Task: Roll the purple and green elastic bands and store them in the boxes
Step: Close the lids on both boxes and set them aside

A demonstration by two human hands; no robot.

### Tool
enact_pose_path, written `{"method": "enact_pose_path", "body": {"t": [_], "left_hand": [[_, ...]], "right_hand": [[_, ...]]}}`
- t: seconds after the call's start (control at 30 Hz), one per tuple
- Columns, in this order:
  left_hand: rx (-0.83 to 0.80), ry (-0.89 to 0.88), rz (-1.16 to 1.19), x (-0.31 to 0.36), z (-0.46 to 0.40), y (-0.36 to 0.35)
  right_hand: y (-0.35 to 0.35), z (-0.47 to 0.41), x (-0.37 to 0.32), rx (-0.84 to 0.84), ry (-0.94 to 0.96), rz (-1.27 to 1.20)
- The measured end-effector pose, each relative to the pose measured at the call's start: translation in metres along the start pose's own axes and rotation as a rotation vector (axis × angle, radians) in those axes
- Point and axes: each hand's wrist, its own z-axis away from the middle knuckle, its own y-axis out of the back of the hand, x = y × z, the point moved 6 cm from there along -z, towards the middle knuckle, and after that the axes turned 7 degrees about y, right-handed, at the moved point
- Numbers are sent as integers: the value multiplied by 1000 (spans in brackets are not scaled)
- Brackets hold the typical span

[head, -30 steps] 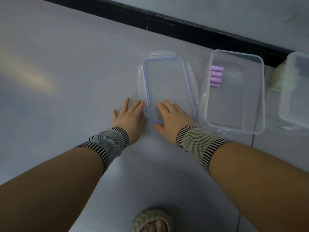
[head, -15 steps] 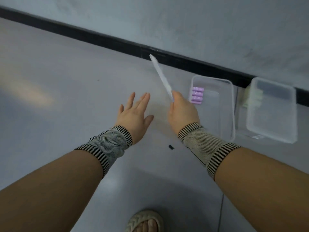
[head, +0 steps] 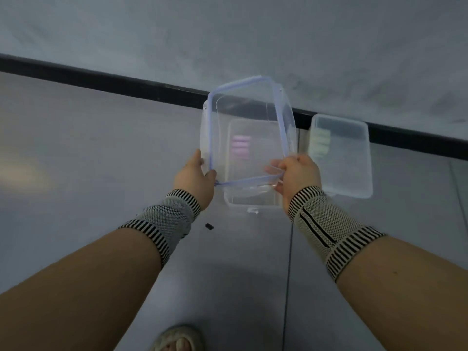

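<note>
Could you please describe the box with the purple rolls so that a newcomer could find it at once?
Follow the black baseboard to the two clear boxes on the floor. The left box sits beneath the lid both hands hold. Its rolls are purple, whereas the right box holds green ones.

purple rolls (head: 240, 146): we see them only blurred through the lid (head: 249, 117); we cannot count them.
green rolls (head: 320, 143): smeared behind the second box's wall (head: 342, 158).
sandal (head: 177, 339): cut off at our bottom edge.
floor speck (head: 209, 226): too small for us to identify.
</note>
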Motion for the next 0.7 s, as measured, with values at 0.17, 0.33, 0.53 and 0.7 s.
{"method": "enact_pose_path", "body": {"t": [0.17,0.33,0.53,0.7], "left_hand": [[9,-20,-131,4,-6,-21],[-36,42,-104,-10,-13,-43],[-51,105,-10,-18,-19,-53],[-58,237,201,-31,-24,-53]], "right_hand": [[37,-15,24,29,44,589],[49,-26,48,24,33,769],[50,-28,54,-20,-25,700],[52,-33,59,-12,-42,692]]}}
